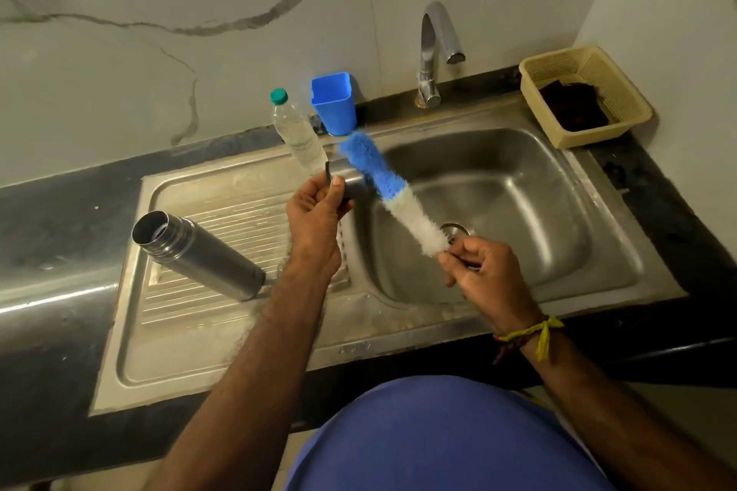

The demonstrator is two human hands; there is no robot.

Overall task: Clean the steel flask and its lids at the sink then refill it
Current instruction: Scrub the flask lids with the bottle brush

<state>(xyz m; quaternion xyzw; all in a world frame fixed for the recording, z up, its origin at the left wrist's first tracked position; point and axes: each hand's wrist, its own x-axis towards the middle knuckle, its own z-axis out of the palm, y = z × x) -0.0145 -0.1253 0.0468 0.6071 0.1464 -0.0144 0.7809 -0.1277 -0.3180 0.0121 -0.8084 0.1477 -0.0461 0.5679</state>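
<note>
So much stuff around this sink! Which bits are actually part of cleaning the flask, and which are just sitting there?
Part of the job:
- steel flask, open, standing on the drainboard
- steel lid in the left hand
- bottle brush in the right hand
- tap
- sink
- water bottle, perhaps for the refill

Just lying about:
- blue cup
- yellow basket with a dark cloth

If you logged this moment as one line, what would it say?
left hand: holds steel lid | right hand: holds brush | flask: open, on drainboard
</note>
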